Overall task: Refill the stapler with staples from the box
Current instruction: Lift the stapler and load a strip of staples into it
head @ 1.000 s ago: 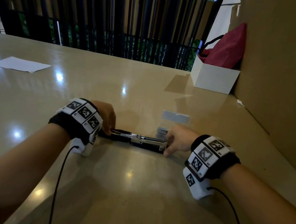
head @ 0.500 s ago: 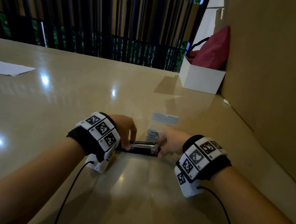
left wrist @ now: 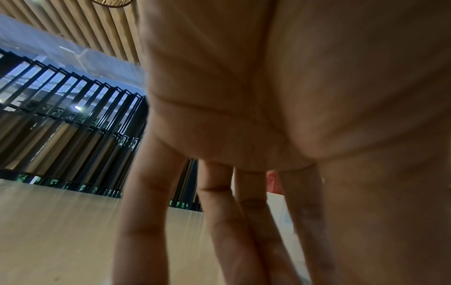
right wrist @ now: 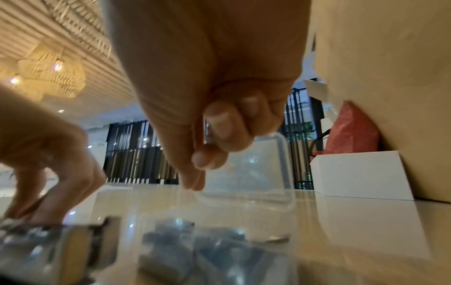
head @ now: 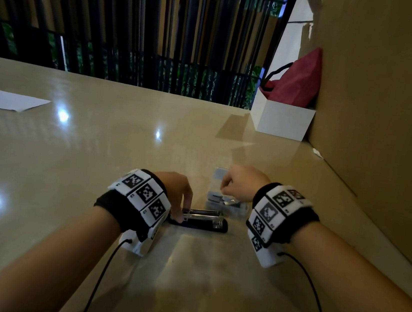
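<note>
The stapler [head: 206,221] lies on the beige table [head: 93,167] with its black base down and its metal staple channel showing on top. My left hand [head: 182,214] pinches its left end, fingers [left wrist: 219,221] pointing straight down. Just behind the stapler's right end sits a clear plastic box of staples [head: 229,206], its lid [head: 218,174] swung back. My right hand [head: 224,188] hovers over that box with fingers curled, and nothing shows between its fingertips. In the right wrist view the box [right wrist: 214,250], its lid [right wrist: 263,173] and the stapler [right wrist: 61,244] lie below the curled right hand [right wrist: 197,173].
A tall cardboard panel [head: 390,101] walls off the right side. A white box [head: 280,121] holding a red bag [head: 298,81] stands at the back right. A sheet of paper [head: 5,99] lies at the far left. Dark railings [head: 137,29] run behind the table's far edge.
My right hand has left the stapler's right end and moved back over the staple box. The left hand has stayed at the stapler's left end. The head view has shifted.
</note>
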The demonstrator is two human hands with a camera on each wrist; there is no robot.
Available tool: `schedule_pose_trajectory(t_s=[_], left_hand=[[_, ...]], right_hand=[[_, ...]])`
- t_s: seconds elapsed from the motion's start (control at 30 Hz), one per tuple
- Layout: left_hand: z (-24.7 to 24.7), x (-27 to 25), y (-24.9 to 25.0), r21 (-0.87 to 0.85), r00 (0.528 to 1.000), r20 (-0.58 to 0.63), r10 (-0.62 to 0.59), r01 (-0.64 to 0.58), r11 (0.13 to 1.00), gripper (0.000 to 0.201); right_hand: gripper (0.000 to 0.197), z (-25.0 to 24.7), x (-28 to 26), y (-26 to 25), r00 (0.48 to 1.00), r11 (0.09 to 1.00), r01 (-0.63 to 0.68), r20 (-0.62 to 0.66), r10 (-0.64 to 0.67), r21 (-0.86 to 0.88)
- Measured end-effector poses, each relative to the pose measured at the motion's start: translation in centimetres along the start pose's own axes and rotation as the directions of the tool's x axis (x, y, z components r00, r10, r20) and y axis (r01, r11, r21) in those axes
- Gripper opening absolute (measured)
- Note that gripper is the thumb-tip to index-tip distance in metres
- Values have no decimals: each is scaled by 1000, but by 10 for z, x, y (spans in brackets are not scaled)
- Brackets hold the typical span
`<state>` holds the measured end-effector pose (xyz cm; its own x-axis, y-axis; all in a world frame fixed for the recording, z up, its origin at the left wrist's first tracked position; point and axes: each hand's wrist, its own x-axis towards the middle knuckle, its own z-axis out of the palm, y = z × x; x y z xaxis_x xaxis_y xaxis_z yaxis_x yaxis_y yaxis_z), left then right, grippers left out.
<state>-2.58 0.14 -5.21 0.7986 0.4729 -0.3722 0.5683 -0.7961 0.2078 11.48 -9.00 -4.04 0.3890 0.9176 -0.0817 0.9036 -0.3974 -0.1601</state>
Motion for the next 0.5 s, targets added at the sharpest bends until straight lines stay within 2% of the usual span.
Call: schedule_pose_trajectory(t_s=[0.13,0.27,0.5], left_hand=[[-1,1,0,0,1000,3,15,-15,1000,33],[1,1,-2,6,1000,-13,14,-14,1000,33],[2,1,-3,5,1000,-10,15,-15,1000,33]], right_hand=[[15,12,10,-15,999,991,39,13,-38,-124],[14,15,15,-21,999,984,32,43,-25,-174],[16,16,15,-19,998,990,30,55,-22,-136]])
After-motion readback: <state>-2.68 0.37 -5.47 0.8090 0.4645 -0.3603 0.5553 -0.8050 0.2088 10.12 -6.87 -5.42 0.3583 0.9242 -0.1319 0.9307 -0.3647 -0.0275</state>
